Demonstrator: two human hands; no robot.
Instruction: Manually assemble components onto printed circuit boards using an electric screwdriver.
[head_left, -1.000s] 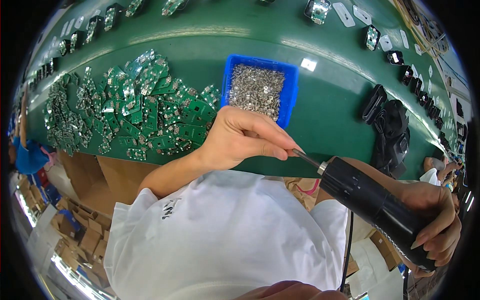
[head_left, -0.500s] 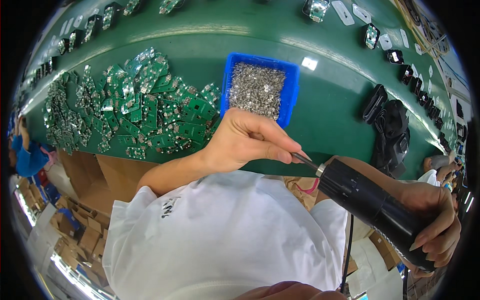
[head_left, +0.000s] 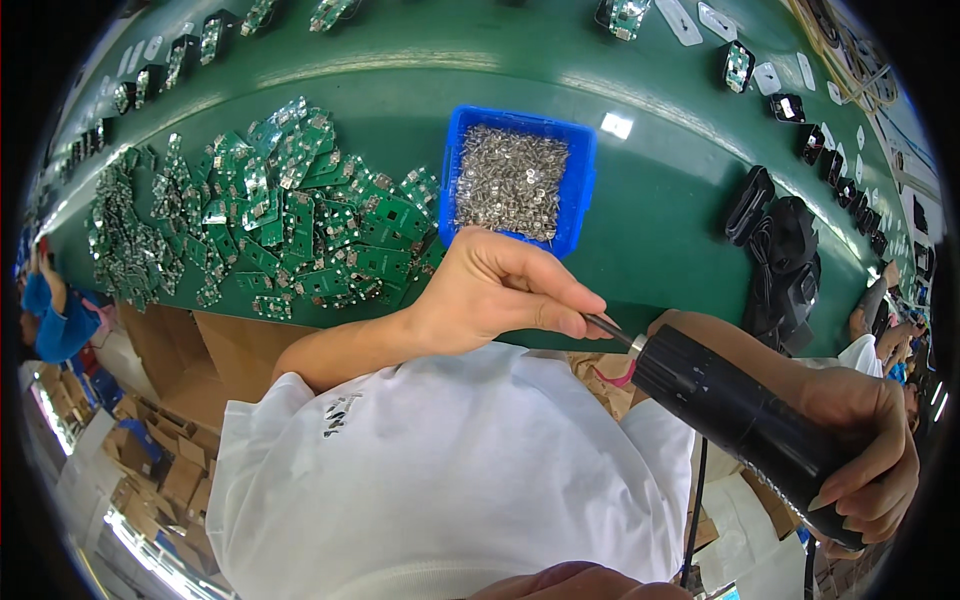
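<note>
My right hand [head_left: 868,455] is wrapped round the rear of a black electric screwdriver [head_left: 735,410], whose bit points up and left. The thumb and index finger of my left hand [head_left: 500,290] are pinched at the tip of that thin metal bit [head_left: 617,331]; if a screw is between them, the fingers hide it. Just beyond my left hand stands a blue bin [head_left: 584,190] filled with small silvery screws [head_left: 512,180]. Left of the bin, green circuit boards [head_left: 300,215] lie in a wide, loose heap.
Black cables with dark plastic parts [head_left: 785,265] lie on the green table [head_left: 660,215] to the right. Farther off, black housings [head_left: 788,108] and pale flat covers [head_left: 680,20] line the table. Cardboard boxes [head_left: 180,470] stand below left. Other people [head_left: 62,310] sit at both sides.
Both hands and the screwdriver have shifted very slightly, with the pinch at the bit tip kept. The person at the far left has moved an arm a little.
</note>
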